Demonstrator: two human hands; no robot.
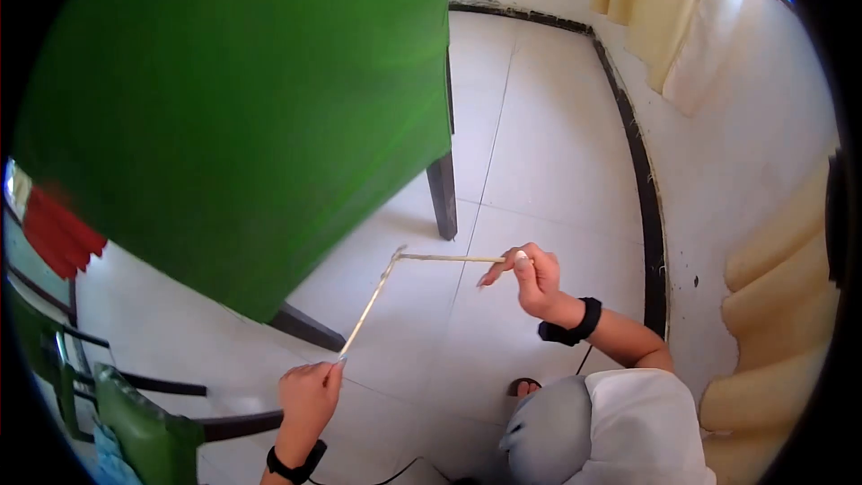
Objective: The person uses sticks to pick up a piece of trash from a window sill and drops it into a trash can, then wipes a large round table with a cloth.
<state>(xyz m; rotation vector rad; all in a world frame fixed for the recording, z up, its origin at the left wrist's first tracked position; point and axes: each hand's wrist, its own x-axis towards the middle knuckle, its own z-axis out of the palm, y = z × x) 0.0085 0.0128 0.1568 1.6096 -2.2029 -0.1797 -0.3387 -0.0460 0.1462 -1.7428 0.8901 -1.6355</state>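
Thin sticks [453,258] held tip to tip above tiled floor [548,153], one pinched by the left hand's [310,395] fingers, one by the right hand's [534,278], beside green-covered bench [269,108], no writing legible

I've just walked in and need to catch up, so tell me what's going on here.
A person's left hand grips one thin stick, and the right hand holds a second thin stick in its fingers. The sticks' far ends meet at an angle above the tiled floor, near a green-covered table. Whether they are joined there is too small to tell.
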